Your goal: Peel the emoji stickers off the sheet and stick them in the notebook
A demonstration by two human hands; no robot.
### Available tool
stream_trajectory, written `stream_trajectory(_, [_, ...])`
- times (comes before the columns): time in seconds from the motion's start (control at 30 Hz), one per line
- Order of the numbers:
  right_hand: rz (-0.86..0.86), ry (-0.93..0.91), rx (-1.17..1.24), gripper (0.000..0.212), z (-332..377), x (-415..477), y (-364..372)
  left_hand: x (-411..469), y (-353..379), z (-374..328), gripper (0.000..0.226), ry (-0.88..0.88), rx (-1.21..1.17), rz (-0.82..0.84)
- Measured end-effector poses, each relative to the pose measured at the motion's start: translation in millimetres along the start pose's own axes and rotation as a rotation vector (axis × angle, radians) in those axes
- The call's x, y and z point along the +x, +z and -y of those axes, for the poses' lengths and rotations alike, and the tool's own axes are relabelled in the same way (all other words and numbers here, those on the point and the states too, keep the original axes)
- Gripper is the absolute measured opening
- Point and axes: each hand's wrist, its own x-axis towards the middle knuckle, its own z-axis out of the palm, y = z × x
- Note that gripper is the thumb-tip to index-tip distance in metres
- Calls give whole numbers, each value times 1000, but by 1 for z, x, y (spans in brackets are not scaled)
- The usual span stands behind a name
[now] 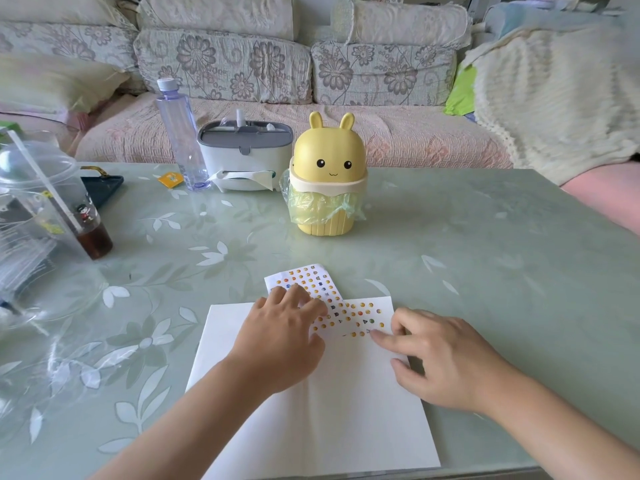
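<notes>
Two hands are at work low in the middle of the frame, over a white notebook (346,410) lying open on the desk (485,254). The left hand (284,341) rests on the sticker sheet (311,282), its fingers (304,299) spread and fairly straight, pressing the sheet flat and gripping nothing. The right hand (446,358) is just right of it. Its index finger (381,337) reaches out straight to the sheet's lower right edge and the other fingers are loosely curled. I can make out no sticker held in it.

The step in hand looks like the peeling of one emoji at that lower right corner, with the left hand steadying the sheet. Next, a nail or fingertip must get under a sticker's edge and lift it clear, and the left hand must keep its weight on so the light sheet does not lift with it. The sticker then goes on a bare part of the page, of which plenty shows toward the bottom of the frame.

The sheet's long axis runs on a slant from upper left to lower right. Its upper left end juts past the notebook's top edge onto the desk, and its lower right end lies on the page. Whether the few emojis near the page's upper right corner are already stuck to the paper, I cannot tell.
</notes>
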Motion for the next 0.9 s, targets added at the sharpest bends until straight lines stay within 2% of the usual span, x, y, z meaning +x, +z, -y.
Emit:
stream_trajectory(0.1, [-98, 6, 32, 22, -2, 0, -3, -1, 0, -1, 52, 0, -12, -14])
stream_trajectory(0.2, [-143, 43, 62, 16, 0, 4, -5, -1, -1, 4, 54, 37, -19, -12])
stream_trajectory(0.33, [-171, 33, 58, 21, 10, 19, -6, -4, -2, 13, 56, 126, -88, 18])
stream_trajectory(0.47, [-103, -14, 105, 35, 27, 38, 1, -10, -3, 20, 47, 172, -180, -18])
stream_trajectory(0.5, [-106, -32, 99, 33, 31, 42, 4, -12, -2, 21, 44, 177, -221, -27])
stream_trajectory(0.63, [-233, -110, 51, 5, 42, 58, 14, -22, -5, 24, 44, 134, -366, -132])
stream_trajectory(0.7, [-314, -120, 22, 6, 47, 64, 16, -28, -3, 21, 36, 78, -388, -299])
stream_trajectory(0.77, [-383, -117, 5, 9, 52, 70, 16, -35, -8, 13, 20, -95, -448, -453])
stream_trajectory(0.8, [-409, -115, 0, 9, 54, 73, 16, -38, -14, 8, 25, -214, -529, -443])
stream_trajectory(0.9, [-462, -112, -23, 6, 60, 79, 14, -45, -27, -2, 50, -456, -788, -157])
